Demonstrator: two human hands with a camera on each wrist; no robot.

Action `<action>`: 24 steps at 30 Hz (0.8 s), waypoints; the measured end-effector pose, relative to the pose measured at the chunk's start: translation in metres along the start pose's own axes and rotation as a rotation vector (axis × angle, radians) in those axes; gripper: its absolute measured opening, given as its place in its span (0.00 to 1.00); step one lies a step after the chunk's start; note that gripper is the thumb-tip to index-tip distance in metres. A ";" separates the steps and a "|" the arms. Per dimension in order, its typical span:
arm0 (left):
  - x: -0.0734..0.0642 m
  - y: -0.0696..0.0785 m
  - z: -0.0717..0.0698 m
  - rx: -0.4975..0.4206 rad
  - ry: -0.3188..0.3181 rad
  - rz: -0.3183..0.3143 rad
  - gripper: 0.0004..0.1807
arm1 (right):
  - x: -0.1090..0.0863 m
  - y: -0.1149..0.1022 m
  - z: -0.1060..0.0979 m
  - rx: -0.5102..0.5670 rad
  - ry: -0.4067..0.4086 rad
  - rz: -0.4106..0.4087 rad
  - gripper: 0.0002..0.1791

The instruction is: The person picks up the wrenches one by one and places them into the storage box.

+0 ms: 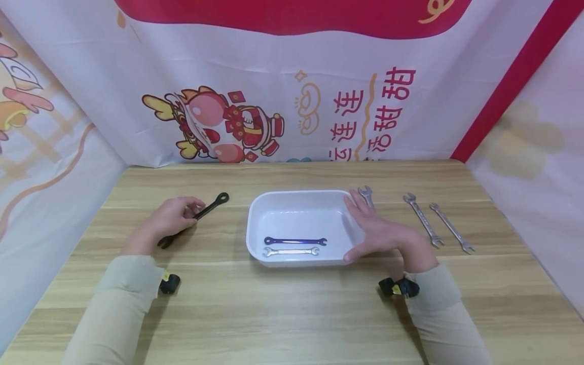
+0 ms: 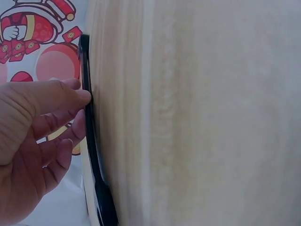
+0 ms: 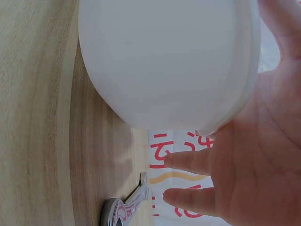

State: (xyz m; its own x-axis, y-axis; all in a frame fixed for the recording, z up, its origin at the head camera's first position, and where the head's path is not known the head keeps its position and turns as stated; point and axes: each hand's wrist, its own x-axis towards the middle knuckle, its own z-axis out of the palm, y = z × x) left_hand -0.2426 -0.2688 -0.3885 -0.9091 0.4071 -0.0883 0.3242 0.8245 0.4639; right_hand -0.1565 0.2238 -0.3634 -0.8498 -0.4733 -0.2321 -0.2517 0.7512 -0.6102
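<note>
My left hand (image 1: 175, 215) pinches a black wrench (image 1: 211, 206) between thumb and fingers, near the middle of its shaft. In the left wrist view the black wrench (image 2: 94, 150) lies close along the wooden surface, its ring end pointing away. A white plastic tray (image 1: 301, 193) stands at the centre. Across its right end, my right hand (image 1: 376, 232) is spread, with thumb at the front corner and fingers at the back corner. Seen from the right wrist, the fingers stretch out straight beside the tray's wall (image 3: 164, 61). Inside lie a dark blue wrench (image 1: 296, 242) and a silver wrench (image 1: 292, 251), side by side.
Behind my right fingers lies a silver wrench (image 1: 367, 195), partly hidden by them. Two more silver wrenches, a larger one (image 1: 423, 220) and a thinner one (image 1: 451, 227), rest further right on the wooden table (image 1: 283, 314). Printed cloth (image 1: 274, 66) hangs around the back and sides.
</note>
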 end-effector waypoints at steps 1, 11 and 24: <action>0.000 0.001 0.000 -0.004 -0.009 -0.002 0.21 | 0.000 0.000 0.000 -0.001 0.000 0.000 0.78; -0.004 0.007 -0.002 -0.023 -0.024 -0.052 0.10 | 0.000 0.000 0.000 -0.002 0.002 0.006 0.78; -0.005 0.009 -0.006 -0.037 -0.115 -0.094 0.06 | 0.000 -0.001 0.000 -0.008 0.006 0.013 0.78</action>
State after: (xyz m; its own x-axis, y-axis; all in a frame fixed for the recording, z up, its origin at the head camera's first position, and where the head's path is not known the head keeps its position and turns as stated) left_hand -0.2365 -0.2657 -0.3790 -0.8983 0.3727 -0.2326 0.2269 0.8469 0.4809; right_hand -0.1561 0.2237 -0.3628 -0.8556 -0.4610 -0.2355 -0.2444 0.7606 -0.6014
